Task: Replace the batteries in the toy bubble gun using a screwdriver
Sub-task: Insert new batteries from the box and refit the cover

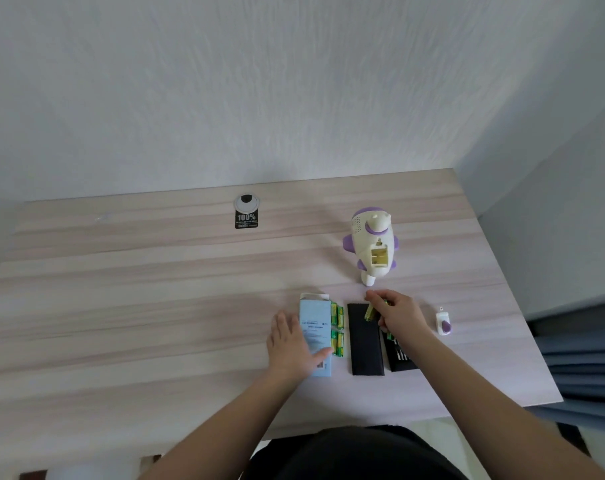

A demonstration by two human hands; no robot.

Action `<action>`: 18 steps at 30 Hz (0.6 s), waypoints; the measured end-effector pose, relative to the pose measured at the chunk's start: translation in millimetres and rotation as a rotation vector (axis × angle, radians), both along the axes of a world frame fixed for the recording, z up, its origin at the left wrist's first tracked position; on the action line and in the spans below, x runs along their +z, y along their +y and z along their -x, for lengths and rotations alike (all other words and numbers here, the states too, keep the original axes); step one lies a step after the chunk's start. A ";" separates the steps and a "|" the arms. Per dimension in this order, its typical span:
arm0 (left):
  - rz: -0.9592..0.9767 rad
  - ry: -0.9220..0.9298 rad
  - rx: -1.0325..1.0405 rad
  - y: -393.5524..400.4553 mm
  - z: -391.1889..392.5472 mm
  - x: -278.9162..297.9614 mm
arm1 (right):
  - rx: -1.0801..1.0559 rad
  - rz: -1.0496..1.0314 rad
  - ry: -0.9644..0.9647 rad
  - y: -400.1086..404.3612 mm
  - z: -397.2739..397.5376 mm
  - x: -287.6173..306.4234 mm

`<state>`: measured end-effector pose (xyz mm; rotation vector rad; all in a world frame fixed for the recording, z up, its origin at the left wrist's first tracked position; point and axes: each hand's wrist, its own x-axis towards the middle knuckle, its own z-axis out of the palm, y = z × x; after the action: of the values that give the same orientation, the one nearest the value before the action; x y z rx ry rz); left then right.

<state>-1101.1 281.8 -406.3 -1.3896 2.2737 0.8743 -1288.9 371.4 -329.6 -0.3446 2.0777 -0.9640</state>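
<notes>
On the wooden table (155, 306) the white-and-purple bubble gun (370, 244) lies toward the far right, its battery compartment (379, 257) uncovered and showing nothing inside. The small cover (444, 323) lies apart at the right. The right hand (396, 311) curls its grip round batteries (370, 311) above a black case lid (365, 339); the open case (400, 355) (its tools too small to tell) lies partly under that arm. The left hand (290, 344) rests flat, fingers straight, on a pale blue box (315, 323), green battery packs (337, 329) just beside it. A sticker (246, 220) reads "100%".
</notes>
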 end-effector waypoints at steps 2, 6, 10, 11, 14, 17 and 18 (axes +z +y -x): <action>0.030 0.000 -0.018 4.3 -2.5 -3.1 | 0.000 -0.016 0.014 -0.6 -7.5 -1.4; 0.083 0.059 -0.008 8.1 -7.6 -4.2 | -0.048 -0.024 0.034 -0.6 -17.7 -2.9; 0.090 0.093 0.012 7.6 -15.9 -4.2 | -0.081 -0.008 0.015 1.1 -26.6 -0.5; 0.107 0.083 0.017 6.4 -19.2 -4.3 | -0.082 0.001 0.011 1.6 -28.1 0.8; 0.195 0.049 0.027 0.5 -29.6 -1.9 | -0.066 0.028 -0.003 3.4 -31.5 6.5; 0.165 0.078 0.053 -7.1 -37.5 -0.8 | -0.058 0.056 -0.024 4.6 -33.3 10.7; 0.142 0.105 0.068 -9.1 -39.3 -1.5 | -0.060 0.062 -0.033 4.2 -33.6 12.3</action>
<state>-1061.7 272.7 -407.7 -1.5231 2.4217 0.8390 -1255.3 375.7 -317.3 -0.2982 2.0418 -1.0650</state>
